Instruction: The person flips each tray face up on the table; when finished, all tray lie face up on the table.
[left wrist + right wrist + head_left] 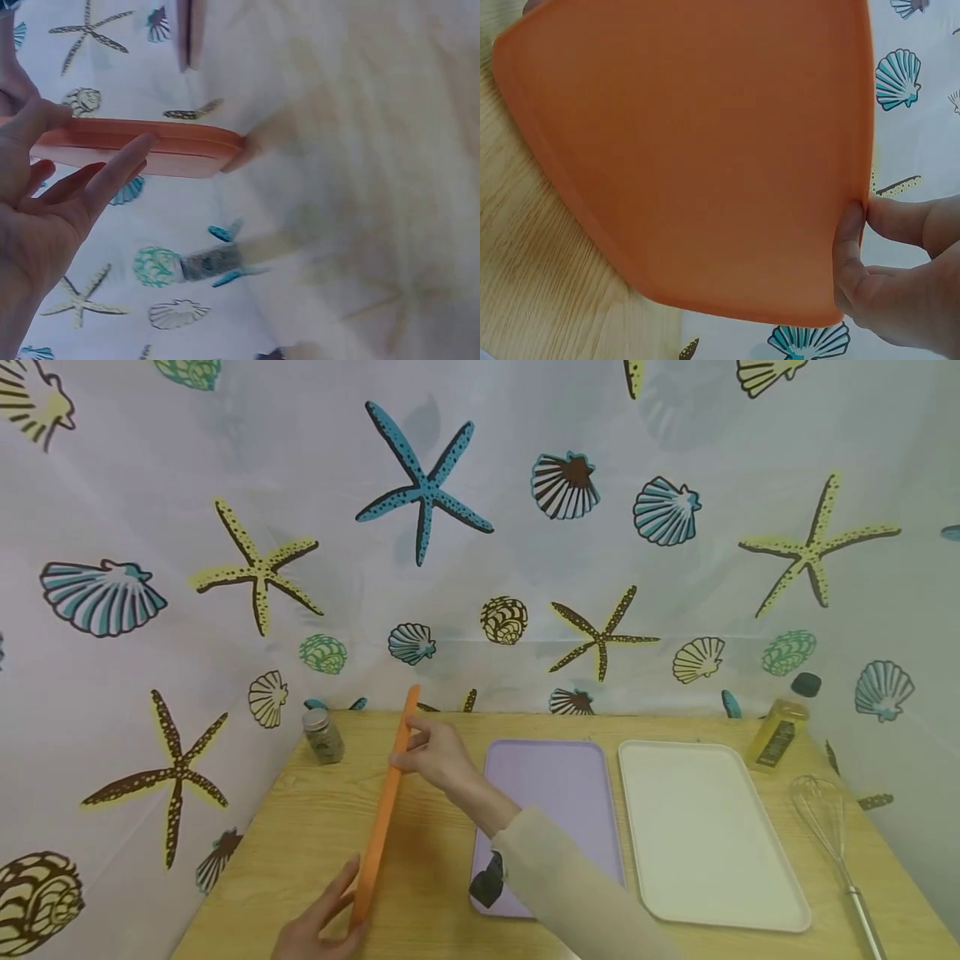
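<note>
An orange tray (pixel 382 818) stands tipped up on its side over the left part of the table, so its narrow edge shows in the head view. At its near end my left hand (pixel 322 918) grips it between thumb and fingers. My right hand (pixel 442 756) pinches the far end. The right wrist view takes in the broad orange face of the tray (pixel 705 157), with the right thumb and fingers (pixel 847 255) on its border. In the left wrist view the left hand (pixel 52 202) holds the rim.
A lilac tray (pixel 551 802) lies under the right forearm, and a white tray (pixel 708 835) lies right of it. A whisk (pixel 843 860) and a yellow bottle (pixel 780 735) stand or lie at the right edge. A small shaker jar (pixel 323 737) stands back left, before the patterned curtain (pixel 465 593).
</note>
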A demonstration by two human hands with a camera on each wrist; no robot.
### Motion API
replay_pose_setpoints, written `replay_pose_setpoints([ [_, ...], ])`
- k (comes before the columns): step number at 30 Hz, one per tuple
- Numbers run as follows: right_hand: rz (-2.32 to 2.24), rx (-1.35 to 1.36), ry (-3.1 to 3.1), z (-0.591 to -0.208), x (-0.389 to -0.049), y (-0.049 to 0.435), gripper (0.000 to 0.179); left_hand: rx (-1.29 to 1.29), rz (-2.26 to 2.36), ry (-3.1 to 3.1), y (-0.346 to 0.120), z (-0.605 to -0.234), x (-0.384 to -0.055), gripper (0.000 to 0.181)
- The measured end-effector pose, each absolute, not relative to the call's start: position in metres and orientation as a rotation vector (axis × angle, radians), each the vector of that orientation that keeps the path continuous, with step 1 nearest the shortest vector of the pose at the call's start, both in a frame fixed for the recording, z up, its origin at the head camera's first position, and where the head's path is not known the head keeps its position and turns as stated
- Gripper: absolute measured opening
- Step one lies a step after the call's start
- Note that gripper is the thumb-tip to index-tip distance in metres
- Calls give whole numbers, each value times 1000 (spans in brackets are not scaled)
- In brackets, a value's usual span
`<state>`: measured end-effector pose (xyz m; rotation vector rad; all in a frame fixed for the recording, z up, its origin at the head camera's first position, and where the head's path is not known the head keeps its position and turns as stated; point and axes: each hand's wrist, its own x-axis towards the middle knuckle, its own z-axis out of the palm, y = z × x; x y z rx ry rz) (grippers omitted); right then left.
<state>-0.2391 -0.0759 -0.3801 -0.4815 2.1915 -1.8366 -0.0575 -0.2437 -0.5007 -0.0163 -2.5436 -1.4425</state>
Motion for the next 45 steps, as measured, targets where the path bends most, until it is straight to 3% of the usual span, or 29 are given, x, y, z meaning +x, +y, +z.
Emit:
replay_pose_setpoints([
  [9, -1835, -494, 2219, -375, -236, -84, 63, -252, -1275, -2446, -218, -454, -53, 109],
  [28, -1858, -549, 2193, -375, -232, -92, 61, -410, -999, -2330, -231, -437, -53, 82],
  [33, -1881, -488, 2224, -394, -237, -82, 50, -266, -1037, -2328, -231, -430, -51, 77],
  [45, -1424, -437, 2492, -495, -238, -67, 51, 2, -1090, -2361, -230, -412, -46, 54],
])
